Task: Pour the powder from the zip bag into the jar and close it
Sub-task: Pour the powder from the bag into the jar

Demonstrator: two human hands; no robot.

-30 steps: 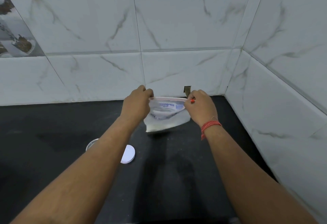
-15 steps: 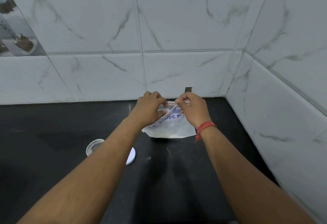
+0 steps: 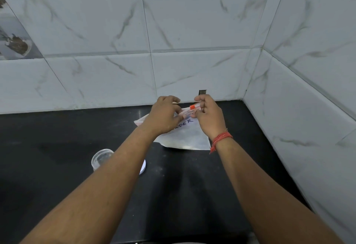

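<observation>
Both hands meet at the top edge of the bag (image 3: pixel 185 136): the left hand (image 3: pixel 163 114) pinches the seal strip from its left side, and the right hand (image 3: pixel 209 116) grips the same strip at the orange slider (image 3: pixel 192 107), fingers closed on it. The bag rests on the black surface (image 3: pixel 57 138) near the back wall, its seal running left to right between the hands, powder sagging toward the lower edge. It looks unopened or just being opened. The jar (image 3: pixel 101 157) stands open, down and to the left, partly behind the left forearm, so that hand is nearer it. A white lid (image 3: pixel 143 166) lies just beside the jar.
</observation>
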